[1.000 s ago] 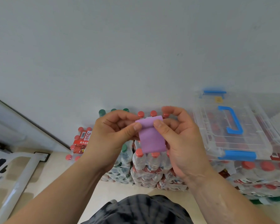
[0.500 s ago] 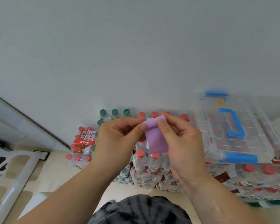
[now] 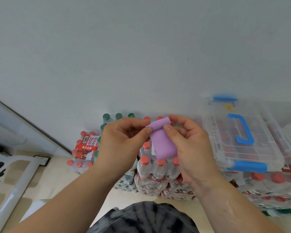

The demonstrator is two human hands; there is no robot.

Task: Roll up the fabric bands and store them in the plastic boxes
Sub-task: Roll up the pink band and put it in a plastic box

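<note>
Fabric band [image 3: 164, 145] hangs long-axis down from its rolled top, which my left grip [image 3: 123, 142] and right grip [image 3: 190, 145] both pinch.

both hands [image 3: 123, 140] [image 3: 186, 145] pinch purple band [image 3: 163, 143], top rolled.

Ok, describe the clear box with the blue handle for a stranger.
Start at the pale wall and the bottle packs stacked along its foot. On the packs right of the right hand sits a clear plastic box. Its lid carries a blue handle and blue latches, unlike the red-capped bottles beneath.
</note>
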